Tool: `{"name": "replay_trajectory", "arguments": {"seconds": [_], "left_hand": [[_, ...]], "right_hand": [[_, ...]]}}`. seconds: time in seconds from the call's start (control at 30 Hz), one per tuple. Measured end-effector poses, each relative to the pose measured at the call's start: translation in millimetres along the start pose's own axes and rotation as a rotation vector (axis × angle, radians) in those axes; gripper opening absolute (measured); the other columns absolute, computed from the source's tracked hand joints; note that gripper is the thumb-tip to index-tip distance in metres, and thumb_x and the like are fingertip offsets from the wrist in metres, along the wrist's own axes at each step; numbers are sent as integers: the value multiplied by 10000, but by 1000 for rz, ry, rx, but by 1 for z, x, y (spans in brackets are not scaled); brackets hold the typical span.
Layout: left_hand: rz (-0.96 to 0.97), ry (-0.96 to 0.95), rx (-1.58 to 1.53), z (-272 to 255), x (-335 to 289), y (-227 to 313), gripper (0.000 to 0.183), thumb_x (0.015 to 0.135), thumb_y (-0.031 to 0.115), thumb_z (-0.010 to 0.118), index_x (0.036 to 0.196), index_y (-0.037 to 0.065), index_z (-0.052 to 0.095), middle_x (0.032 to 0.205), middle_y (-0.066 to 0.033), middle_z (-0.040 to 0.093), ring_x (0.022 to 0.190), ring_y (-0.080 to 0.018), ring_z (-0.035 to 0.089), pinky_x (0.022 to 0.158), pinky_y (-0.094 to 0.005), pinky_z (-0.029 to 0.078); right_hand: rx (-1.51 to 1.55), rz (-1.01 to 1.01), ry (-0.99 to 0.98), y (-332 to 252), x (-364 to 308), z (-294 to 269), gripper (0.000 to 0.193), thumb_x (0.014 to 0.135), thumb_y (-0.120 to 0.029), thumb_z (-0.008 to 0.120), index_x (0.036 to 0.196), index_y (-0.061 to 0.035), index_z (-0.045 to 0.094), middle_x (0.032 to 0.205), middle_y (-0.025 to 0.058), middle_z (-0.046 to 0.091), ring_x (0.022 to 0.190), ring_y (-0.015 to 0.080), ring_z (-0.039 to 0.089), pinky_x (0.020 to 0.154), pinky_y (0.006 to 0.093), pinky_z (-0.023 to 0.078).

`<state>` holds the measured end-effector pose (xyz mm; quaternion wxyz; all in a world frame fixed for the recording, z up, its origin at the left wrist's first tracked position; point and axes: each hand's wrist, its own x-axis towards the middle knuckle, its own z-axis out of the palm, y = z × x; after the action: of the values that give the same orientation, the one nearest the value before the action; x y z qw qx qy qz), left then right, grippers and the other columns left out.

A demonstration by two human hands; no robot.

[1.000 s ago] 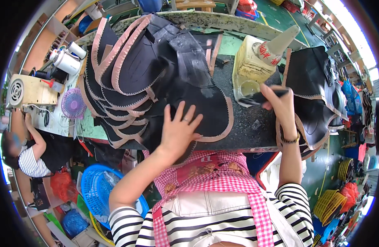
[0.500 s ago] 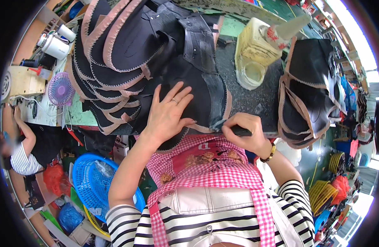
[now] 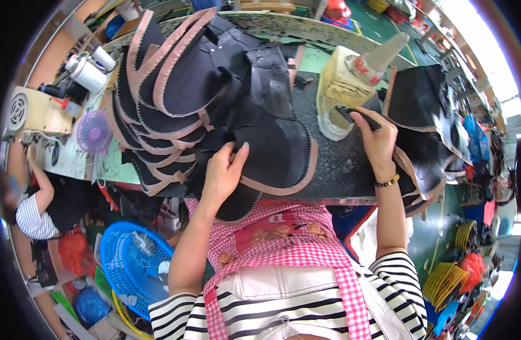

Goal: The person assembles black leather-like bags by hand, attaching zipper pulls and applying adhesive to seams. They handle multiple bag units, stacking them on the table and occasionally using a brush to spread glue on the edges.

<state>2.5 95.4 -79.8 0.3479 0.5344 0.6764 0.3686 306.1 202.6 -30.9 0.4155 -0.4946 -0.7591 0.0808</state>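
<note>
My left hand (image 3: 222, 174) is closed, thumb and fingers pinching a black piece with a toothed, pinkish-tan border (image 3: 277, 148) that lies flat at the bench's near edge. My right hand (image 3: 379, 139) grips a dark-handled brush (image 3: 367, 118), its tip over the open cup of a yellowish-white glue container (image 3: 338, 76). That container carries a pale cone-shaped nozzle. Left of the held piece, several similar black pieces (image 3: 187, 71) lie in an overlapping fan. Another pile of black pieces (image 3: 416, 96) rests right of the container and partly behind my right hand.
The dark speckled bench top (image 3: 328, 164) runs along in front of me. On the left are a purple fan (image 3: 94, 131), a white flask (image 3: 86, 73) and a person in a striped sleeve (image 3: 37, 212). A blue basket (image 3: 133, 266) stands below left; yellow baskets (image 3: 444, 283) sit below right.
My right hand has moved up and right, taking the brush from the held piece's near edge to the glue cup. My left hand has gone from lying spread on the piece to pinching it.
</note>
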Motion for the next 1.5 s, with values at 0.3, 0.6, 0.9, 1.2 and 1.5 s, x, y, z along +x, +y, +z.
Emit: {"name": "replay_trajectory", "arguments": {"seconds": [0.3, 0.6, 0.9, 1.2, 1.5], "left_hand": [[-394, -75, -968, 27, -33, -13, 355, 1003, 119, 450, 1340, 6, 452, 1157, -72, 627, 957, -124, 637, 822, -239, 520], [-414, -118, -843, 37, -32, -46, 204, 1006, 134, 465, 1078, -15, 584, 988, -60, 660, 868, -112, 639, 756, -262, 539], [-398, -107, -1166, 40, -39, -32, 267, 1016, 111, 417, 1193, -48, 539, 1112, -97, 641, 1008, -164, 625, 874, -299, 518], [-145, -119, -611, 31, -41, -28, 257, 1004, 91, 462, 1223, -8, 553, 1009, 2, 660, 799, -31, 591, 669, -183, 471], [-78, -120, -557, 24, -36, -21, 253, 986, 32, 472, 1216, -39, 552, 1026, -21, 661, 873, -51, 586, 775, -203, 469]], "right_hand": [[265, 601, -138, 0, -6, -28, 224, 895, -200, 687, 831, 14, 706, 708, 33, 660, 520, 77, 563, 440, 210, 418], [419, 337, -814, -98, 54, 122, 532, 784, -362, 728, 612, 132, 631, 561, 149, 646, 505, 165, 647, 502, 278, 519], [552, 7, -797, -81, -42, 59, 97, 731, -95, 677, 757, -1, 679, 661, 80, 648, 616, 127, 623, 592, 258, 483], [181, 270, -240, -40, -91, 11, 150, 807, -52, 718, 942, 9, 697, 779, 106, 689, 618, 163, 631, 576, 257, 499], [219, 261, -210, -62, -47, 69, 130, 829, -88, 714, 945, -31, 720, 806, 143, 695, 595, 216, 660, 543, 334, 509]]}}
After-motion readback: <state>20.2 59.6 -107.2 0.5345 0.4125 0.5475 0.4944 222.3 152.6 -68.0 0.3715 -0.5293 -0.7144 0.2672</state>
